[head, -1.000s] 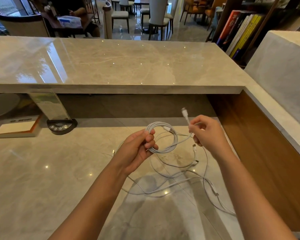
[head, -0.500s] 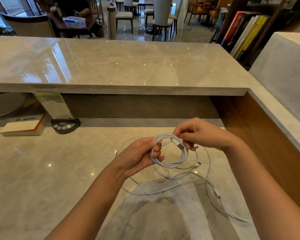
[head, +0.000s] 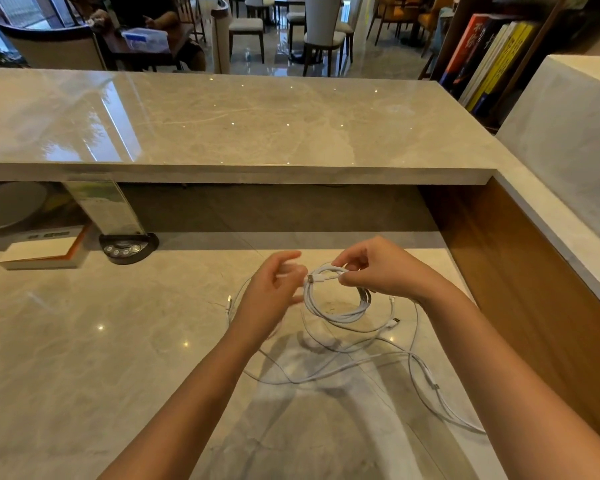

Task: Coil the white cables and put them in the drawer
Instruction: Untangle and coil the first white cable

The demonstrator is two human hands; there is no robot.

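Far left on the desk [head: 84, 341], a white-and-orange book [head: 45, 251] lies beside a black round-based stand [head: 129, 245]. No drawer in view. Left hand [head: 274, 299] is blurred, fingers loosely spread, off the coil; half a second ago it gripped the loops. Coiled white cable [head: 336, 299] now hangs from the right hand [head: 381, 271], which pinches the top of the coil and its connector end between thumb and fingers. Loose white cables [head: 378, 362] sprawl on the desk below, trailing right. Books [head: 482, 60] lean on a shelf at far right.
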